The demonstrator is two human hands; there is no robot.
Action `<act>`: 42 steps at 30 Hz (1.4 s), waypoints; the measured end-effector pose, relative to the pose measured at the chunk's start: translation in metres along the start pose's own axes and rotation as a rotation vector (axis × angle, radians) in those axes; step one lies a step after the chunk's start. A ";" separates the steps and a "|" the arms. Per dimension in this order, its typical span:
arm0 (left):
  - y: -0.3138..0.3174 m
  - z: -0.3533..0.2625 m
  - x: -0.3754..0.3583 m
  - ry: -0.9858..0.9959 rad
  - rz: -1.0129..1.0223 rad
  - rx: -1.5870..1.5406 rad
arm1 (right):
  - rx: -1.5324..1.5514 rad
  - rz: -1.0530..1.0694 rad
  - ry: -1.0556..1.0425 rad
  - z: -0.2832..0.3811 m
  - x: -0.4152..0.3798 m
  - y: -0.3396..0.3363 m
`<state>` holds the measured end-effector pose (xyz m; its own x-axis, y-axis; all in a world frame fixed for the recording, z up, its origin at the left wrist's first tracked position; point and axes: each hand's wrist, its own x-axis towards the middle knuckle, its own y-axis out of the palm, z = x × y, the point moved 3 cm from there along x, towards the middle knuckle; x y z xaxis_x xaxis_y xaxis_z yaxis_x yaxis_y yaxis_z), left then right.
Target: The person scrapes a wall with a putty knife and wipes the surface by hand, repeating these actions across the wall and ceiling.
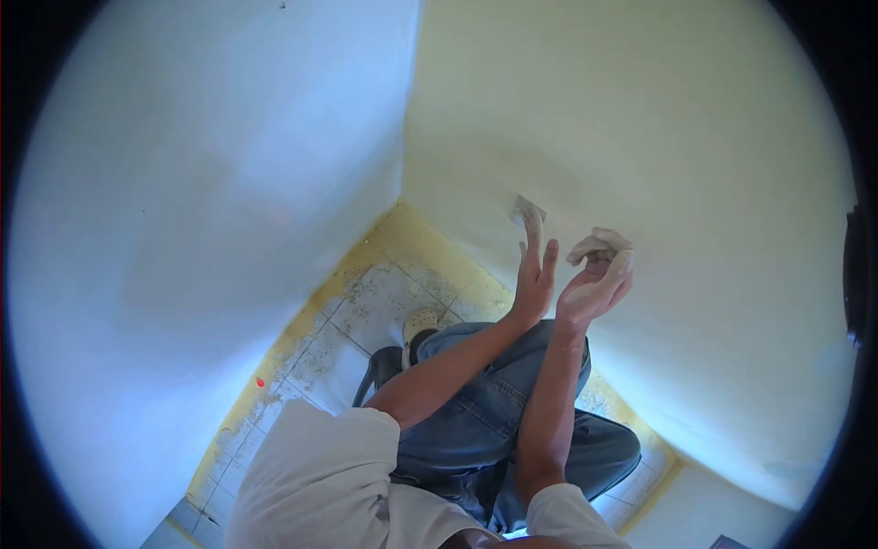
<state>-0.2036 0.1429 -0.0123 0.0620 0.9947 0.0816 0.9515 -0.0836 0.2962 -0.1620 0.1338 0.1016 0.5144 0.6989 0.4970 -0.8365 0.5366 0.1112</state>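
My left hand [535, 270] reaches up to the cream wall [686, 137], its extended fingertips pressing a small grey flat sheet [524, 203] against the surface. The thumb and other visible fingers are spread apart. Just right of it is my right hand [602, 274], palm partly showing, with loosely curled fingers coated in pale dust. It is open, and I see nothing in it. Whether its fingertips touch the wall is unclear.
A pale blue-white wall [229, 183] meets the cream wall at a corner. Below are dusty, stained floor tiles [338, 343] with a small red spot [260, 382]. My bent legs [466, 412] and a beige clog [420, 322] are near the corner. A dark object [855, 274] stands at the right edge.
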 end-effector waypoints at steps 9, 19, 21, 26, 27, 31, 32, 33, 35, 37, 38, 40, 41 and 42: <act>-0.049 -0.014 0.051 -0.464 -0.124 -0.454 | 0.251 -0.071 -0.007 0.082 0.013 -0.034; -0.034 -0.056 0.108 -0.723 -0.018 -0.589 | 0.759 -0.361 0.773 -0.056 -0.091 -0.039; -0.044 -0.045 0.103 -0.809 -0.039 -0.638 | 0.916 -0.370 0.830 -0.096 -0.114 -0.009; -0.084 -0.062 0.082 -0.784 0.207 -0.642 | 1.193 -0.579 0.996 -0.118 -0.090 0.036; -0.092 -0.058 0.082 -0.746 0.296 -0.639 | 1.238 -0.612 0.996 -0.114 -0.079 0.042; -0.109 -0.050 0.083 -0.684 0.445 -0.591 | 1.477 -0.430 0.811 -0.133 -0.045 0.037; -0.109 -0.056 0.084 -0.699 0.434 -0.570 | 1.469 -0.469 0.840 -0.133 -0.046 0.034; -0.109 -0.063 0.088 -0.655 0.479 -0.343 | 1.457 -0.500 0.867 -0.116 -0.038 0.033; -0.111 -0.077 0.099 -0.546 0.557 0.105 | 1.428 -0.522 0.848 -0.098 -0.026 0.020; -0.130 -0.085 0.104 -0.480 0.453 0.179 | 1.415 -0.529 0.804 -0.081 -0.026 0.005; -0.136 -0.087 0.105 -0.450 0.407 0.230 | 1.415 -0.540 0.791 -0.071 -0.023 -0.001; -0.139 -0.087 0.099 -0.427 0.247 0.154 | 1.372 -0.587 0.795 -0.039 -0.015 -0.006; -0.141 -0.087 0.097 -0.416 0.171 0.122 | 1.325 -0.592 0.791 -0.034 -0.012 -0.008; -0.140 -0.085 0.098 -0.402 0.194 0.127 | 1.229 -0.555 0.777 -0.042 -0.002 -0.006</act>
<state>-0.3560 0.2467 0.0349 0.3310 0.9074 -0.2590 0.9384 -0.2878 0.1911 -0.1500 0.1489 0.0639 0.4431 0.8243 -0.3523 0.0499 0.3697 0.9278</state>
